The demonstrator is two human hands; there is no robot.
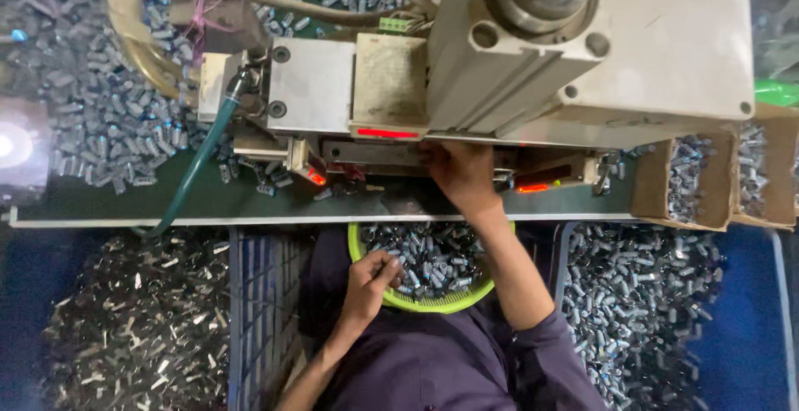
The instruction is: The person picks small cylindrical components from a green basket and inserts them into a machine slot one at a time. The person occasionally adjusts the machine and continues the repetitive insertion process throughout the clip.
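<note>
Head view: right hand (458, 174) reaches under press (583, 45), fingers hidden; left hand (370, 274) pinches parts (433, 257).

Dim, bluish; glare at left edge

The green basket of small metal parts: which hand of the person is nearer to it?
Left. The left hand is in the green basket, touching the parts. The right hand is beyond the basket, up at the machine.

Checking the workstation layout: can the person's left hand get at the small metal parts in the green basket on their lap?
Probably yes. The left hand already rests at the rim of the green basket, fingers on the small metal parts; nothing covers them. The right hand is away at the machine.
</note>
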